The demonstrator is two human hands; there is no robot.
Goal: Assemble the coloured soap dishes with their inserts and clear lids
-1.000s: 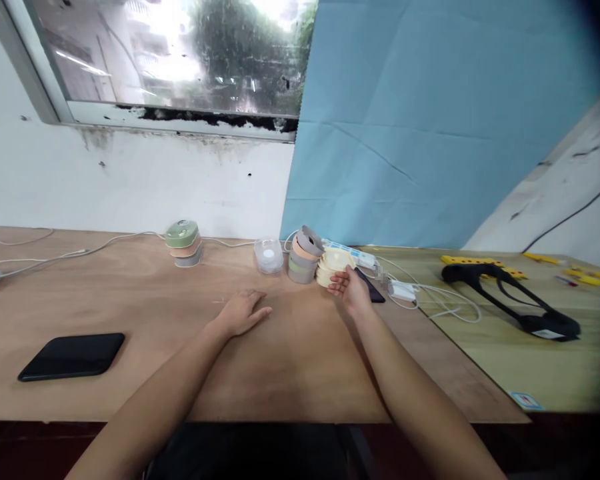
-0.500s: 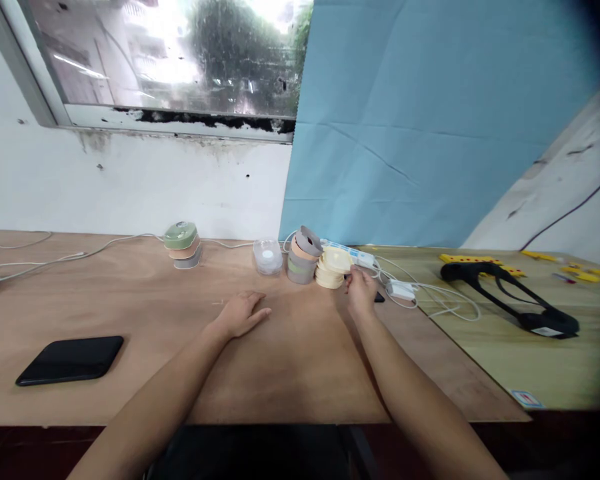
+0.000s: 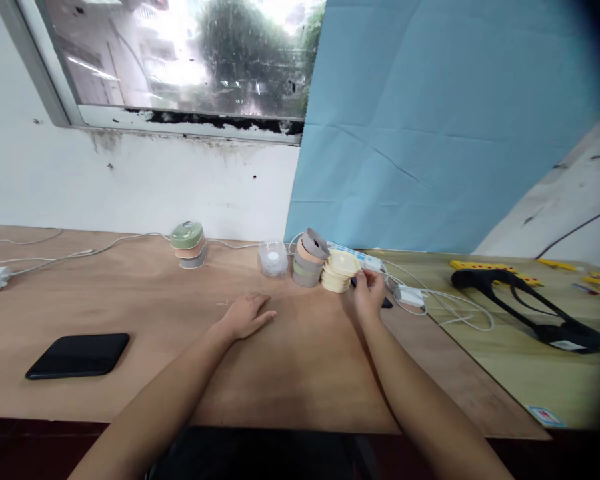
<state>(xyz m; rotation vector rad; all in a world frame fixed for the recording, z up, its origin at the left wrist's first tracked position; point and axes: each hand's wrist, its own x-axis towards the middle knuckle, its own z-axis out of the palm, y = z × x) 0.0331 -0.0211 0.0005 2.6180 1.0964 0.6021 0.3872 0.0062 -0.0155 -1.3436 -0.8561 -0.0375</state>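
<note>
My left hand lies flat and open on the brown wooden table, palm down, holding nothing. My right hand is further back, fingers curled and pinched at the right edge of a stack of cream round discs. It seems to grip the top disc. A dark phone lies partly hidden under this hand. Left of the cream stack leans a pile of grey, orange and green rings, and beside that stands a small clear container.
A second green, orange and grey stack sits near the wall. A black device lies at the front left. A white power strip, charger and cables trail right. A black strap-like object and yellow strips lie on the lighter table.
My right hand turned from palm-up beside the cream stack to palm-down, with fingers closing on the stack's right edge. My left hand stayed flat. The view shifted slightly.
</note>
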